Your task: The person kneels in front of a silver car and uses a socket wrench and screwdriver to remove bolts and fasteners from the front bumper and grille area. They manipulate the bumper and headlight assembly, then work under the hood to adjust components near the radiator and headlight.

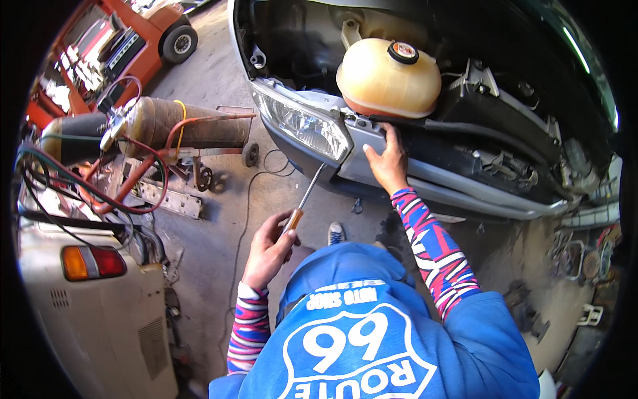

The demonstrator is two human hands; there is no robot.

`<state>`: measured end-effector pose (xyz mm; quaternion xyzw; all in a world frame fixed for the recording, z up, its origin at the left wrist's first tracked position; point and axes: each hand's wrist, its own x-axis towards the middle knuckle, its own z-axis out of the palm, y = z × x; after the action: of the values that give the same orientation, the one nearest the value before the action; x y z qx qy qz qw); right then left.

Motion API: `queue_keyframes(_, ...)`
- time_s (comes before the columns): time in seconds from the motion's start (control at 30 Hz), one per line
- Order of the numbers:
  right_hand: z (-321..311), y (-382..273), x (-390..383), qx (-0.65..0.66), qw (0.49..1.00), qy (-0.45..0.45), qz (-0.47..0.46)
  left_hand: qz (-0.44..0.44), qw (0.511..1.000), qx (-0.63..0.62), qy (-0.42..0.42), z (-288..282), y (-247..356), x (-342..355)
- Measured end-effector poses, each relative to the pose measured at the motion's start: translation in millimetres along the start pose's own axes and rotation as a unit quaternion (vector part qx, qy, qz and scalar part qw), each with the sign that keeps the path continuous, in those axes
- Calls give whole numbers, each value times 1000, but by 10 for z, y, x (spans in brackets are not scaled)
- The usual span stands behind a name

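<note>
My left hand point(269, 251) is closed around the orange handle of a screwdriver point(308, 193). The long metal shaft points up and away, its tip at the lower corner of a clear headlight point(302, 123) on a car's front end. Whether the tip touches the bodywork is hard to tell. My right hand point(388, 159) lies on the silver front panel point(359, 143) just right of the headlight, thumb spread from the fingers, which reach its upper edge. Behind that panel sits a yellowed plastic fluid tank point(389, 76) with a black cap.
Gas cylinders point(193, 126) with looped hoses lie on a wheeled cart at left. Beyond them stands an orange forklift point(143, 46). A pale vehicle panel with a tail light point(93, 263) is at near left. A thin cable point(247, 219) runs along the floor; metal parts lie at right.
</note>
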<state>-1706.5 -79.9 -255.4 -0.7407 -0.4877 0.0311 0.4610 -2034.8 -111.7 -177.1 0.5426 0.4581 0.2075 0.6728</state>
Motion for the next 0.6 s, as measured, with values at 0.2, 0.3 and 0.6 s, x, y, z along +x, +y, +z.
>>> queue_keyframes(0.2, 219, -141, -17, 1, 990, 105, 93, 0, 995, 32, -93, -108, 297, 610)
queue_keyframes(0.3, 367, -221, -2, 16, 978, 168, 121, -2, 985, 89, -150, -215, 426, 869)
queue_keyframes(0.6, 544, -301, 74, -18, 952, 267, 148, 51, 948, 144, -280, -1151, 685, 1188)
